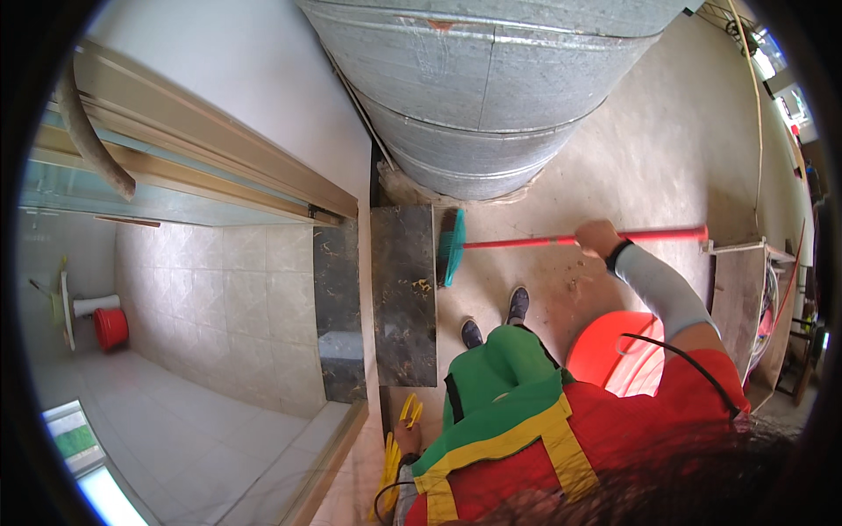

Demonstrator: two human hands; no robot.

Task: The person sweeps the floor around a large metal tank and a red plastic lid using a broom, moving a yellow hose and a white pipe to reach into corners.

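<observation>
My right hand (595,238) is closed around the red handle (661,234) of a broom. The handle runs nearly level across the view, and the broom's teal head (451,248) with dark bristles is against the edge of a dark marble-patterned step (402,296). Low in the view, my left hand (408,437) grips a yellow object (412,409) with a loop-shaped part, partly hidden by my hand and sleeve; its exact kind is unclear. Both my shoes (518,304) stand on the concrete floor between the step and a red round plastic tub or lid (595,352).
A large galvanized metal bin (473,98) rises in front of me. Left of the step, a sliding-door frame (217,131) opens onto a tiled room (243,289) with a red bucket (110,329). To my right stands a wooden cabinet (737,276) holding coiled cables or hoses.
</observation>
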